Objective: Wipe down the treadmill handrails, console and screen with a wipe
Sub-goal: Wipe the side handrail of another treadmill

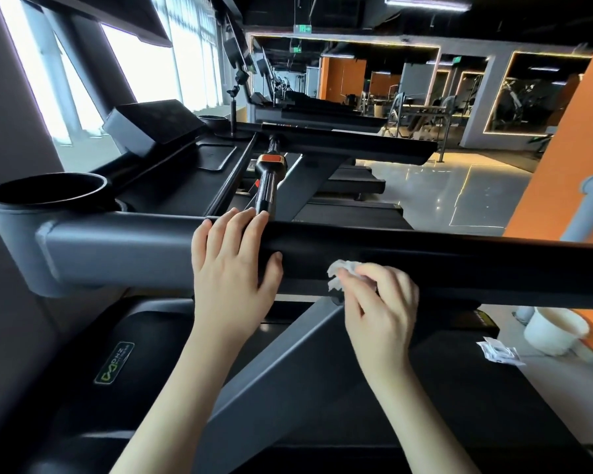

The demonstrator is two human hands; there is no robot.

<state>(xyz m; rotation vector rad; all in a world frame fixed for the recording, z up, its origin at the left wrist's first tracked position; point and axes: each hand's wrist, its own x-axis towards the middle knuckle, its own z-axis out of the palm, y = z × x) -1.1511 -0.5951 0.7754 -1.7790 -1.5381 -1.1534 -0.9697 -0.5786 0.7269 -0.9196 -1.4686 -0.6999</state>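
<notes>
A black padded handrail [459,265] runs across the middle of the view, joined at the left to a grey frame tube [117,248]. My left hand [230,268] grips the handrail where black meets grey, fingers over the top and thumb on the near face. My right hand [377,302] pinches a crumpled white wipe [339,273] and holds it against the near face of the handrail, just right of my left thumb. The console [199,159] with its dark tilted screen [165,119] lies beyond the rail at upper left.
A round cup holder [48,189] sits at the left end of the frame. A short grip with an orange band [269,176] points toward the rail. A white bucket [555,331] and torn wipe packets [498,352] lie at lower right. More treadmills stand behind.
</notes>
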